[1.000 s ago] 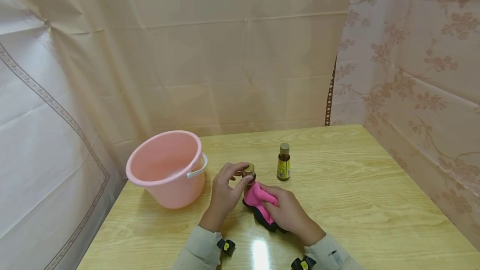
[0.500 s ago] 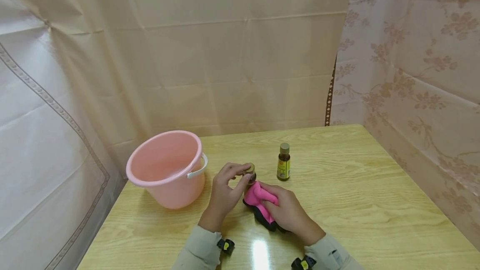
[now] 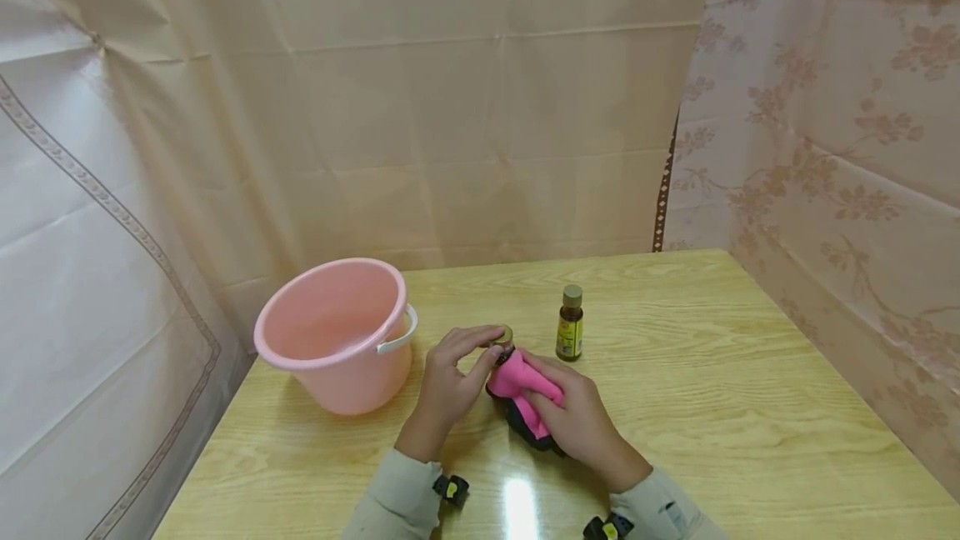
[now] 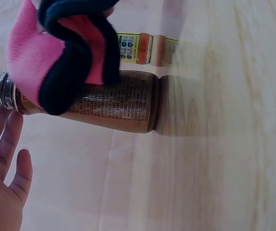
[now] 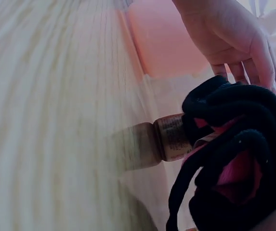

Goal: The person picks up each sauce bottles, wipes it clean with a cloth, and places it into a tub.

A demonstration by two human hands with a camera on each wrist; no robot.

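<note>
My left hand (image 3: pixel 450 377) holds the gold-capped top (image 3: pixel 506 335) of a bottle between fingers and thumb. In the left wrist view this bottle (image 4: pixel 123 103) stands upright on the table and has a brown label with fine print. Bunched in my right hand (image 3: pixel 583 419) is a pink cloth (image 3: pixel 528 390) with a black edge, lying against the bottle's neck and upper side. The cloth hides most of the bottle in the head view. In the right wrist view, the cloth's black folds (image 5: pixel 224 101) cover much of the bottle too.
A second dark bottle (image 3: pixel 570 332) with a yellow label stands upright just behind and right of my hands. To the left is a pink bucket (image 3: pixel 352 386) with a white handle (image 3: pixel 396 342). Curtains (image 3: pixel 480 148) hang behind the wooden table (image 3: pixel 712 407).
My right hand has slid the cloth a little upward on the bottle, toward its neck. The left hand keeps its hold on the top. The head view has shifted slightly.
</note>
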